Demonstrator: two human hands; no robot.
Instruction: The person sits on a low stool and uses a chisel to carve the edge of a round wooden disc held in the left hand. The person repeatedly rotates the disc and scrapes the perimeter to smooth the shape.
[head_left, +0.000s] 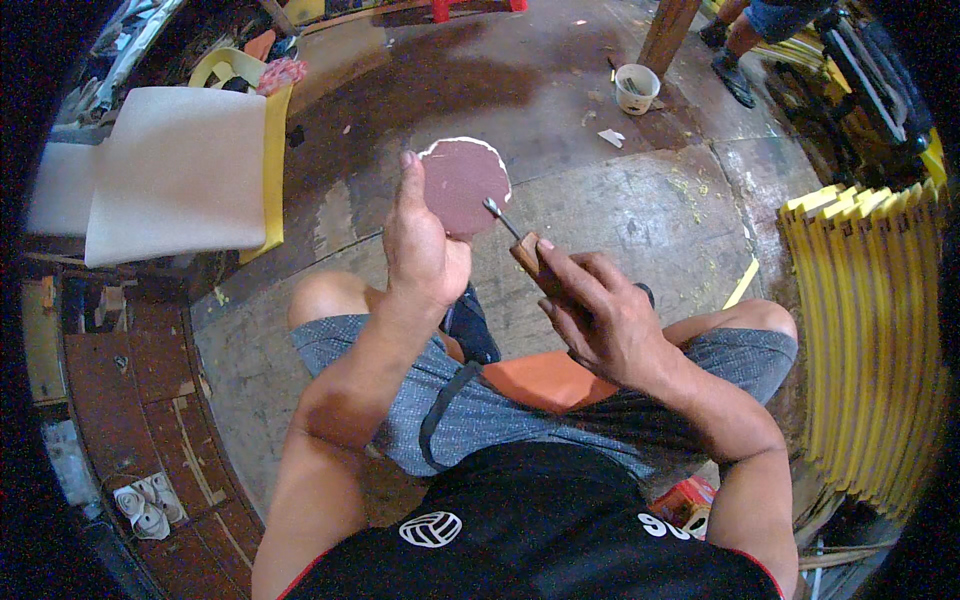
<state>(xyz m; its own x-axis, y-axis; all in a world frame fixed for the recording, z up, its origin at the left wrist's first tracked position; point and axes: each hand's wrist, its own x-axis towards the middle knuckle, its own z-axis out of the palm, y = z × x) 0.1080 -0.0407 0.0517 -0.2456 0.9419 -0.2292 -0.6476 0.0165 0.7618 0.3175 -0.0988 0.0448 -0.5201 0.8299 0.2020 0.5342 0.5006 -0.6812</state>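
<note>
My left hand (420, 245) holds up a round maroon sanding disc (462, 182) with a ragged white edge, thumb along its left rim. My right hand (600, 315) grips a tool with a wooden handle (530, 258); its short metal tip (497, 213) touches the disc's lower right edge. Both hands are above my knees as I sit on an orange seat (545, 380).
White and yellow foam cushions (180, 175) lie at the left. A stack of yellow slats (870, 330) stands at the right. A white cup (636, 88) sits on the concrete floor beside a wooden post (668, 35). Another person's legs (745, 40) are at the top right.
</note>
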